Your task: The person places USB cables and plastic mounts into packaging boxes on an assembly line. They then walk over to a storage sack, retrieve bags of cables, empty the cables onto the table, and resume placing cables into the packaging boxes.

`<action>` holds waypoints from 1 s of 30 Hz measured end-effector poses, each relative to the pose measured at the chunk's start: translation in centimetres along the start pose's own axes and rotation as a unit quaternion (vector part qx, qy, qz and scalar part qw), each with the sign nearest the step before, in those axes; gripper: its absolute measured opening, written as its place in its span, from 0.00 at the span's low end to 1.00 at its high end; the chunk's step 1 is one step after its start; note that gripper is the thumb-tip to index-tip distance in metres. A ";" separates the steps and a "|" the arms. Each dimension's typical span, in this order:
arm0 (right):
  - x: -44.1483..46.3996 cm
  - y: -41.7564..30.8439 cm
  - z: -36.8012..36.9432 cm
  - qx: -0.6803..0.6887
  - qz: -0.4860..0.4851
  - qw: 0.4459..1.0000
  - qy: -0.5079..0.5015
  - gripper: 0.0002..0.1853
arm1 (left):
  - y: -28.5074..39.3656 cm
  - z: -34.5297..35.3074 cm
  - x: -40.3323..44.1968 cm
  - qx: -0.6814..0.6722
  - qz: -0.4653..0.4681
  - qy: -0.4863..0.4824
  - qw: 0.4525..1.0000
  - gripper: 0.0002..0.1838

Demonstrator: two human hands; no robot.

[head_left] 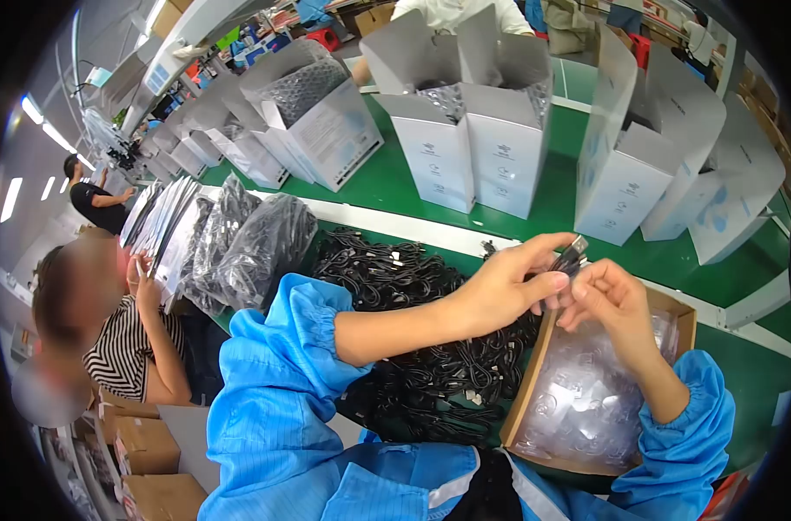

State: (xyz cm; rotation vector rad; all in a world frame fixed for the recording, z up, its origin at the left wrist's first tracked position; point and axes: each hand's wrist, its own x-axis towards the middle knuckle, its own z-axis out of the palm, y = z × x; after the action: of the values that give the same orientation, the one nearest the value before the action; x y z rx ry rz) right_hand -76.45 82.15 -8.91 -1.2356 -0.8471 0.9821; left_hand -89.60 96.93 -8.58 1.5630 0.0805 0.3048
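My left hand (530,276) is closed around a short bundled black USB cable (572,258), its metal plug pointing up past the fingertips. Close against it, my right hand (615,304) has its thumb and fingers bent together in a pinch; what sits between them is hard to make out. Below the right hand is an open cardboard box (524,401) with many clear plastic pieces (578,395) inside. A wide pile of black cables (387,273) spreads under and beside my left forearm.
Bags of dark items (265,239) lie at the left of the green table (387,205). Open white boxes (504,161) stand on the green surface beyond a white rail. A person in a striped shirt (122,360) sits at the left, and another person (460,13) is across the table.
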 end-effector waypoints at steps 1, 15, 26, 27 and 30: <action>0.1 0.1 0.0 -0.005 0.005 1.000 -0.010 0.06 | 0.2 -1.1 -0.2 0.012 -0.013 0.009 1.000 0.22; 1.3 0.7 0.6 -0.081 0.021 0.996 -0.033 0.05 | 11.7 -32.3 -6.9 0.620 0.028 0.279 0.732 0.10; 2.1 1.1 1.3 -0.093 0.019 0.995 -0.025 0.05 | 9.2 -33.4 -7.1 0.719 0.035 0.347 0.601 0.10; 2.2 1.2 1.5 -0.090 0.026 0.995 -0.027 0.05 | 9.3 -34.6 -7.2 0.704 0.051 0.321 0.632 0.10; 2.4 1.2 1.8 -0.085 0.035 0.995 -0.030 0.05 | 9.8 -36.9 -7.0 0.668 0.086 0.264 0.690 0.10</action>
State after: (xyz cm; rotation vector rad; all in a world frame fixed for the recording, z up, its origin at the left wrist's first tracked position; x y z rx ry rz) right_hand -77.37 85.06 -9.83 -1.3940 -0.9557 1.0244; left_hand -106.66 130.77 -0.39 2.8968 0.7584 0.9976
